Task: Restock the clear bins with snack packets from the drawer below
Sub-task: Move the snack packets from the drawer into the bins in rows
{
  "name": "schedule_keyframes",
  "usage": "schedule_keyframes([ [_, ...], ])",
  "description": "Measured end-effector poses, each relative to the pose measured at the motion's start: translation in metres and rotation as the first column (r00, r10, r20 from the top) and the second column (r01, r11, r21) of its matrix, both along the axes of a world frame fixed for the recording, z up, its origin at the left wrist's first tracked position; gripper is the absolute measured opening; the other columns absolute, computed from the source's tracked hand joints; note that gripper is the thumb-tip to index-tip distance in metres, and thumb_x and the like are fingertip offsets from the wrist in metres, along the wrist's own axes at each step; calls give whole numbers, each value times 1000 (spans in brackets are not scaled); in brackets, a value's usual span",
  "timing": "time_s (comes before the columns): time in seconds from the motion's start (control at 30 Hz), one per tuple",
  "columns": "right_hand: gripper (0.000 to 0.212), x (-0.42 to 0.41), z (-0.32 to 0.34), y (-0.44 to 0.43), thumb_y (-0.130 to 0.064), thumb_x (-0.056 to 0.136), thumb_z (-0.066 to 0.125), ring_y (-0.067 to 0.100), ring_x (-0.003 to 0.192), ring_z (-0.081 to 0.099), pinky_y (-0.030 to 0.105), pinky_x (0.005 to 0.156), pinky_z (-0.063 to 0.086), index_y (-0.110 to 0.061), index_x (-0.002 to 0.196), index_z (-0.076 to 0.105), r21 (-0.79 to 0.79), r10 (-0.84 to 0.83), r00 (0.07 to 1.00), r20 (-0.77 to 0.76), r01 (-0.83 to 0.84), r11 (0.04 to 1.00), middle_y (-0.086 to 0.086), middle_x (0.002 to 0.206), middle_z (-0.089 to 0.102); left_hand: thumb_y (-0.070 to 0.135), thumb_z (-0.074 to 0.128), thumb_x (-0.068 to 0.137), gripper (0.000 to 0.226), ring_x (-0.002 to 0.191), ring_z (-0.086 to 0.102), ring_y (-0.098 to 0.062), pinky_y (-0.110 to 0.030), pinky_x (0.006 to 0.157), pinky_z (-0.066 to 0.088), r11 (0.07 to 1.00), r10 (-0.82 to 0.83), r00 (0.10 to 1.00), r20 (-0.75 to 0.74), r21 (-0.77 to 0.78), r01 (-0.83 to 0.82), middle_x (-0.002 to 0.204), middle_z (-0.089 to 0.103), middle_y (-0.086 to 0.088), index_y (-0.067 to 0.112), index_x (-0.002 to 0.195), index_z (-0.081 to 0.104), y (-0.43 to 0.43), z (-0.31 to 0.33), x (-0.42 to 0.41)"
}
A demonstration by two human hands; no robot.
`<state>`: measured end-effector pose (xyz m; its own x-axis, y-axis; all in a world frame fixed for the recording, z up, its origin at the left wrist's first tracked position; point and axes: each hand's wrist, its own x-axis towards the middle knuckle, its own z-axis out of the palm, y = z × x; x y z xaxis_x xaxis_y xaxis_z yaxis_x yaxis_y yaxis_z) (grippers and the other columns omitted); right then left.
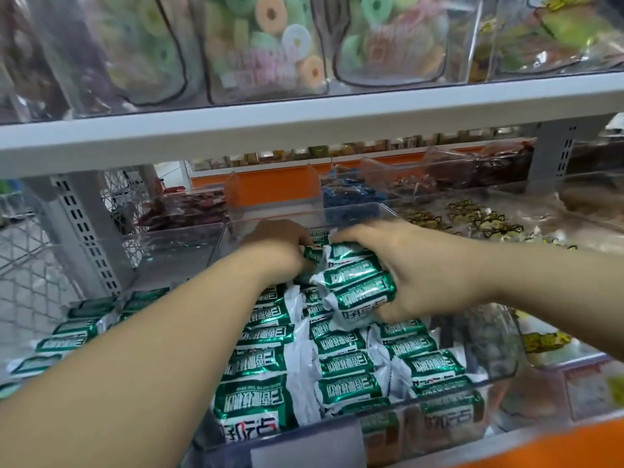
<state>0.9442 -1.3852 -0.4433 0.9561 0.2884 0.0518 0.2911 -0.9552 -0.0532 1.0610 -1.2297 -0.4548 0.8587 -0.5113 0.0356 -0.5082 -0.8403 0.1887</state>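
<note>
Right hand (417, 275) grip clasps stacked green snack packets (359, 285) over the clear bin (354, 212); left hand (278, 246) grip unclear; light, slippery foil: squeeze mid-stack.

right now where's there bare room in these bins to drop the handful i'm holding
Best free patch: the back of the left bin, between its far wall and the green packets at its front. A dark gap runs along the middle bin's right wall. That bin's front rows are packed tight; the left grip and right grip crowd its back.
</note>
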Motion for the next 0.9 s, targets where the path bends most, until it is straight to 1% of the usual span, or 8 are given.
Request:
schedule_keyframes([
  [0.1, 102, 20, -1, 7, -30, 73, 79, 3, 109, 41, 16, 98, 37, -24, 151, 13, 44, 17, 996, -83, -13, 999, -1, 149, 34, 13, 57, 91, 40, 109, 55, -19, -22, 77, 42, 997, 56, 998, 8, -49, -56, 138, 51, 0, 26, 129, 58, 4, 3, 4],
  [0.17, 101, 33, -4, 11, -30, 74, 79, -4, 100, 43, 7, 89, 34, -23, 152, 14, 87, 19, 993, -118, -9, 996, -3, 150, 33, 9, 53, 92, 40, 97, 57, -17, -18, 67, 44, 994, 73, 997, 11, -76, -72, 141, 49, 1, 26, 128, 59, 7, 3, 6],
  [0.27, 101, 44, -12, 14, -32, 74, 79, 13, 129, 40, 24, 105, 32, -26, 152, 15, 128, -5, 986, -165, 26, 991, 0, 154, 29, 13, 53, 94, 37, 75, 53, -11, -16, 51, 39, 995, 76, 997, 1, -71, -76, 129, 59, -1, 25, 128, 61, 9, 2, 8],
  [0.4, 97, 40, -19, 17, -31, 79, 76, 20, 127, 40, 22, 101, 36, -36, 151, 12, 85, -40, 986, -160, 54, 995, 0, 155, 14, 33, 50, 98, 28, 76, 56, -14, -21, 60, 41, 992, 83, 996, -26, -92, -85, 92, 63, 1, 20, 114, 68, 11, 2, 9],
  [0.5, 90, 30, -22, 19, -32, 83, 72, 18, 101, 46, 16, 82, 35, -40, 151, 13, 68, -110, 985, -135, 120, 990, -2, 153, 5, 27, 59, 94, 15, 89, 58, -13, -20, 71, 46, 969, 96, 995, -4, -228, -95, 108, 63, 3, 23, 106, 67, 12, 2, 9],
  [0.6, 73, 18, -26, 26, -35, 92, 61, 23, 117, 50, 24, 98, 39, -42, 149, 16, 113, -105, 987, -120, 119, 986, -4, 154, 12, 13, 59, 93, 16, 104, 60, -16, -25, 86, 48, 957, 91, 996, -5, -275, -89, 122, 63, 3, 24, 99, 69, 11, 4, 7],
  [0.77, 57, 13, -34, 27, -37, 103, 31, 26, 144, 24, 32, 115, 22, -33, 153, 5, 70, -89, 989, -118, 98, 993, -2, 160, -2, 7, 52, 96, 27, 83, 62, -12, -23, 67, 45, 970, 115, 992, -60, -206, -125, 112, 69, -1, 23, 103, 73, 9, 4, 6],
  [0.9, 57, 23, -32, 30, -35, 103, 30, 22, 145, 19, 26, 113, 18, -26, 154, 5, 109, -78, 987, -138, 93, 990, -2, 160, 0, 20, 48, 98, 26, 71, 57, -15, -27, 62, 47, 964, 133, 986, -104, -218, -153, 111, 67, -4, 15, 114, 68, 7, 3, 5],
])
